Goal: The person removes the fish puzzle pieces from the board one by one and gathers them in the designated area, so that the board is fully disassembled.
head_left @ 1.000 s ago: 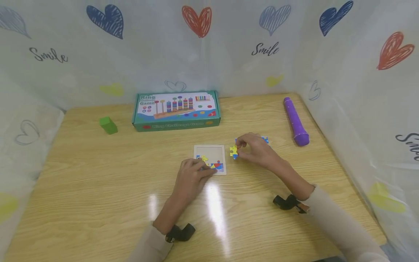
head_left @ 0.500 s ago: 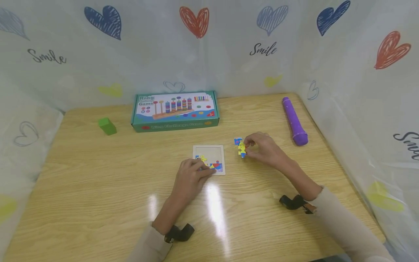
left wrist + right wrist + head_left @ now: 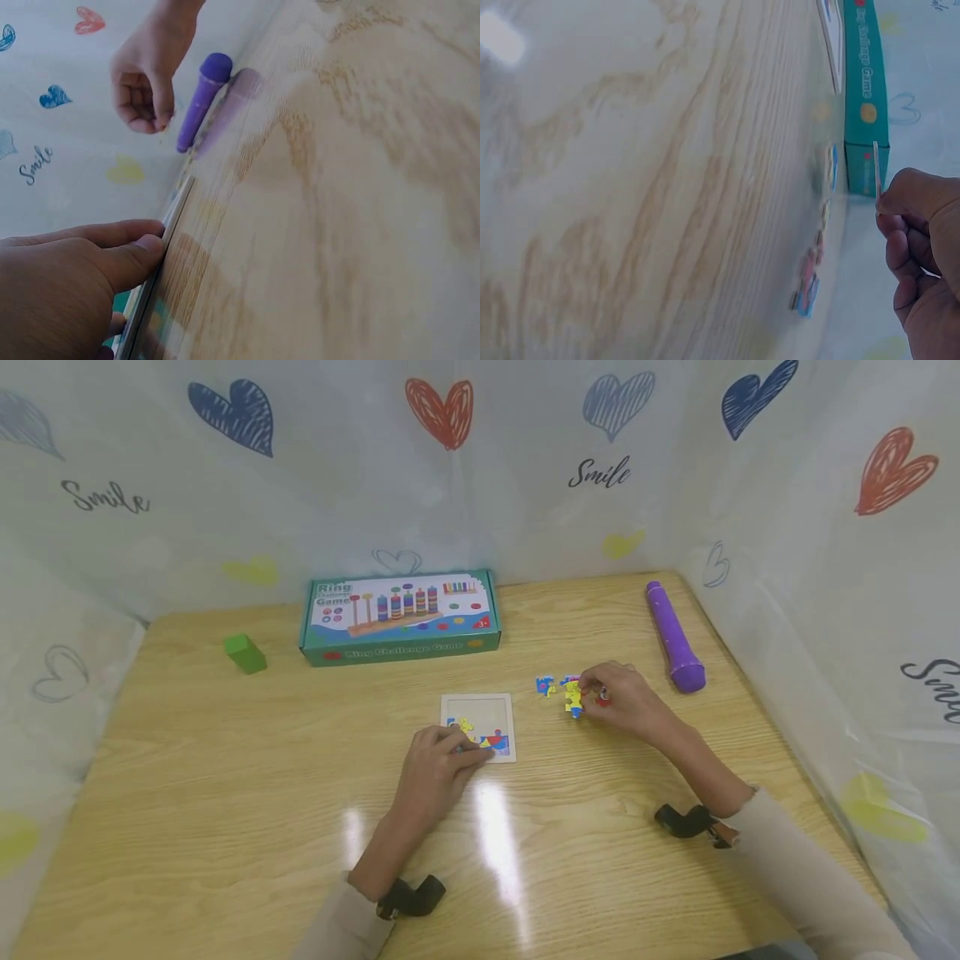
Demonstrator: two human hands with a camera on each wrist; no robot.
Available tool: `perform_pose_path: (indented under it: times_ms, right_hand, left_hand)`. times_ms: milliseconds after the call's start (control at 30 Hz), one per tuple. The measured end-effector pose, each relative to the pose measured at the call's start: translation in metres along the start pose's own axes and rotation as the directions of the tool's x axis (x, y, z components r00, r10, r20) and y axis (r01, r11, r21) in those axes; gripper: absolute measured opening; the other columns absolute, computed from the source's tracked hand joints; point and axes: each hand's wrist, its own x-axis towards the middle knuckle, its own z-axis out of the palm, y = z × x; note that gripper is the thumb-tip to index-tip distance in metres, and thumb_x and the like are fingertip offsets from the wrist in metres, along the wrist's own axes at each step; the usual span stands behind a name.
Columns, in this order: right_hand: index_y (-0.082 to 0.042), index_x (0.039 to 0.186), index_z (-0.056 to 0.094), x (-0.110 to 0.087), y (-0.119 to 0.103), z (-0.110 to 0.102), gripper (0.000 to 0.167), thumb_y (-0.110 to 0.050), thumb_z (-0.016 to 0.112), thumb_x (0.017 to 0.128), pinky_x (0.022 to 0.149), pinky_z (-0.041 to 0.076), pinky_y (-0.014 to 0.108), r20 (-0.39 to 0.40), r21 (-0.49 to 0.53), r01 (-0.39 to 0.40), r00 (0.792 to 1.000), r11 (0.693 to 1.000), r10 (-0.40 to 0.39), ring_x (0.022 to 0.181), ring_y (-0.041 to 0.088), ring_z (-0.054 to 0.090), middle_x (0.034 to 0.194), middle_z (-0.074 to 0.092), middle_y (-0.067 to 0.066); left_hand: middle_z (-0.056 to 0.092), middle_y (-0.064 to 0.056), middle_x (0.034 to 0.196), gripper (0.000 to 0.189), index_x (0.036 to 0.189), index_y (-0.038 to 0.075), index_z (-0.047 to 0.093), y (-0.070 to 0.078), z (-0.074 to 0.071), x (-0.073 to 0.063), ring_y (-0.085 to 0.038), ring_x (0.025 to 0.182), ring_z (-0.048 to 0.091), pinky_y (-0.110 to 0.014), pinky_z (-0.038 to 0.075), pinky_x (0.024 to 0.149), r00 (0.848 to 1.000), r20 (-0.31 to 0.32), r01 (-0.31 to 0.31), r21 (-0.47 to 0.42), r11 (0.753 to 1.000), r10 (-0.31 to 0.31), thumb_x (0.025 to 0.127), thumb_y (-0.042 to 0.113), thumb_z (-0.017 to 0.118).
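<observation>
My left hand [image 3: 438, 768] rests on the lower left of a small square puzzle board [image 3: 512, 718], its fingertips pressing close to the rim; in the left wrist view the thumb and index finger lie along the board's edge. Several coloured pieces [image 3: 498, 742] fill the board's near part, partly hidden by that hand. To the right, my right hand [image 3: 626, 697] pinches a yellow and blue jigsaw puzzle piece [image 3: 573, 700] between thumb and index finger. In the right wrist view this puzzle piece [image 3: 877, 166] appears edge-on, raised above the table. Loose pieces [image 3: 544, 686] lie beside and behind the right hand.
A green Ring Challenge Game box [image 3: 401, 618] lies at the back of the wooden table [image 3: 225, 793]. A green block [image 3: 246, 654] stands at the left, and a purple toy microphone [image 3: 677, 639] lies at the right. Heart-printed sheeting [image 3: 510, 510] surrounds the back and sides.
My right hand has moved right, away from the board, carrying the pinched puzzle piece and uncovering loose pieces on its left. My left hand stays on the board.
</observation>
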Motion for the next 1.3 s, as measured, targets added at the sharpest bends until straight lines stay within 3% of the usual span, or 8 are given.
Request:
perform_pose_path:
  times_ms: [700, 933, 1067, 1200, 1300]
  right_hand:
    - [-0.003, 0.093, 0.067, -0.002, 0.015, 0.009, 0.016, 0.004, 0.075, 0.081, 0.08, 0.036, 0.043, 0.039, 0.003, -0.036, 0.999, 0.999, 0.036, 0.084, 0.023, 0.056, 0.085, 0.067, 0.006]
    - [-0.001, 0.094, 0.066, -0.001, 0.018, 0.012, 0.014, 0.005, 0.073, 0.082, 0.087, 0.036, 0.056, 0.078, 0.004, -0.049, 0.996, 0.999, 0.048, 0.089, 0.029, 0.057, 0.088, 0.068, 0.009]
    - [-0.001, 0.094, 0.067, -0.002, 0.02, 0.012, 0.013, 0.003, 0.072, 0.083, 0.086, 0.034, 0.054, 0.087, -0.023, -0.05, 0.995, 0.998, 0.052, 0.088, 0.028, 0.056, 0.088, 0.067, 0.008]
    - [-0.002, 0.094, 0.068, -0.002, 0.014, 0.01, 0.012, 0.002, 0.072, 0.083, 0.081, 0.033, 0.048, 0.054, -0.049, -0.019, 0.998, 0.999, 0.021, 0.086, 0.026, 0.057, 0.087, 0.068, 0.007]
    - [-0.002, 0.094, 0.068, 0.0, 0.005, 0.008, 0.012, 0.005, 0.07, 0.083, 0.08, 0.033, 0.048, 0.023, -0.029, 0.038, 0.999, 0.999, -0.037, 0.086, 0.026, 0.058, 0.088, 0.068, 0.007]
  left_hand:
    - [0.07, 0.004, 0.088, 0.02, 0.097, 0.022, 0.083, 0.0, -0.001, 0.0, -0.025, 0.098, 0.059, -0.049, 0.045, 0.096, 1.0, 0.017, 0.018, -0.031, 0.999, -0.018, 0.081, 0.011, 0.084]
    - [0.07, 0.004, 0.089, 0.019, 0.097, 0.023, 0.083, 0.0, -0.002, 0.0, -0.024, 0.097, 0.058, -0.048, 0.045, 0.096, 0.999, 0.031, 0.028, -0.026, 0.999, -0.027, 0.081, 0.012, 0.084]
    - [0.07, 0.005, 0.09, 0.016, 0.097, 0.023, 0.083, 0.001, -0.003, 0.0, -0.023, 0.096, 0.058, -0.048, 0.045, 0.096, 0.999, 0.044, 0.031, -0.024, 0.999, -0.03, 0.083, 0.014, 0.082]
    - [0.072, 0.005, 0.091, 0.017, 0.1, 0.025, 0.082, 0.002, -0.005, 0.002, -0.023, 0.097, 0.061, -0.046, 0.045, 0.097, 0.996, 0.083, -0.036, 0.085, 0.996, 0.029, 0.086, 0.015, 0.079]
    - [0.074, 0.005, 0.093, 0.021, 0.103, 0.025, 0.08, 0.003, -0.007, 0.002, -0.022, 0.095, 0.063, -0.043, 0.045, 0.098, 0.989, 0.118, -0.11, 0.19, 0.976, 0.089, 0.086, 0.013, 0.079]
